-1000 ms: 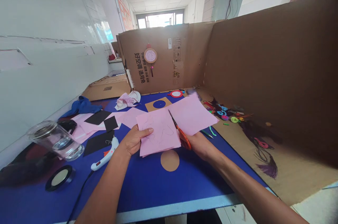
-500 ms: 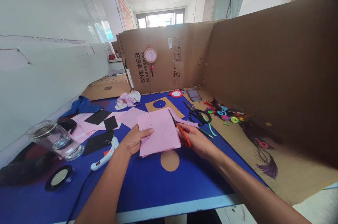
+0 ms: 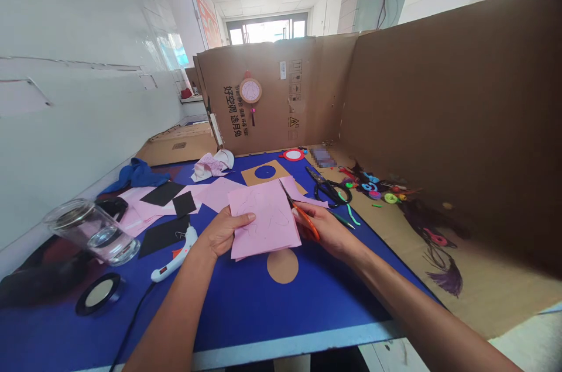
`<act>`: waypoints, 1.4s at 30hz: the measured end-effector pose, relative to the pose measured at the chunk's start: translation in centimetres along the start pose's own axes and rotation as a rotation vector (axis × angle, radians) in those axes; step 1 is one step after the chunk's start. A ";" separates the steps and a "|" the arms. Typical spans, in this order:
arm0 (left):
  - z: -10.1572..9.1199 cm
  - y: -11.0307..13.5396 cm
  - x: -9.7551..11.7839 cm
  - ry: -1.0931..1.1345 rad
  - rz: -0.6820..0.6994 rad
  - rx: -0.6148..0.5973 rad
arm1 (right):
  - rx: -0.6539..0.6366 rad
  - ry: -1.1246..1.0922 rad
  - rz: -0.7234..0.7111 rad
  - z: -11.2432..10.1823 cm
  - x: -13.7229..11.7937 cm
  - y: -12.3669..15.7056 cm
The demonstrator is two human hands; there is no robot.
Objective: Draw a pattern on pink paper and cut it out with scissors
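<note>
My left hand [image 3: 225, 230] pinches the left edge of a pink sheet of paper [image 3: 266, 220], with its thumb on top; a second layer shows under the sheet's lower edge. Faint pencil lines mark its face. Closed around the orange handles of a pair of scissors [image 3: 306, 221], my right hand [image 3: 327, 228] is at the sheet's right side. The blades lie along the upper right edge, and a pink strip [image 3: 302, 193] extends beyond them. Below the sheet, a brown cardboard disc [image 3: 283, 267] rests on the blue tabletop [image 3: 246, 313].
A white glue gun [image 3: 174, 258] with a cord, a glass jar [image 3: 94, 231] and a round black-rimmed object [image 3: 99, 295] occupy the left. Black-handled scissors [image 3: 329, 189] and a square card with a round hole [image 3: 250, 179] lie beyond my hands. Cardboard walls [image 3: 307, 91] stand behind and right.
The scissors have shifted slightly at the sheet's upper right edge, and the pink strip now stands further up beyond the blades. My left hand keeps its hold.
</note>
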State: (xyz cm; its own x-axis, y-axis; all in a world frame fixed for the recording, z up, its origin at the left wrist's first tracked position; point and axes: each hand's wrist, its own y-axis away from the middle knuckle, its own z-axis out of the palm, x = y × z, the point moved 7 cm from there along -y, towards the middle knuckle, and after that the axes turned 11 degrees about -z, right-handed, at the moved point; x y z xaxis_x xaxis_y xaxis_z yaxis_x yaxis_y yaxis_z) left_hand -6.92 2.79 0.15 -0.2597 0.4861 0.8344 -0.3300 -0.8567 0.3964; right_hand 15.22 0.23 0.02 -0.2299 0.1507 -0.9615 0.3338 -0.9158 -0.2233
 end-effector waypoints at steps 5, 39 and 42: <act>-0.1 0.0 0.1 -0.005 0.007 -0.002 | 0.008 0.010 0.006 0.0 0.0 -0.1; -0.4 0.4 0.4 0.004 0.011 0.031 | 0.031 0.215 -0.119 -0.9 -1.0 -2.1; -0.7 0.2 0.6 0.025 0.034 0.046 | 0.099 0.493 -0.282 -2.5 -2.7 -3.4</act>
State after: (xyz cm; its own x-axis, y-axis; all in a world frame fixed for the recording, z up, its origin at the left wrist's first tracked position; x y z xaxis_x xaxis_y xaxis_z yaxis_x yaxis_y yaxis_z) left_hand -7.80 3.04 0.50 -0.2930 0.4607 0.8378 -0.2785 -0.8794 0.3862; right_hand 17.03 3.87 2.99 0.1637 0.5279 -0.8334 0.2288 -0.8421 -0.4884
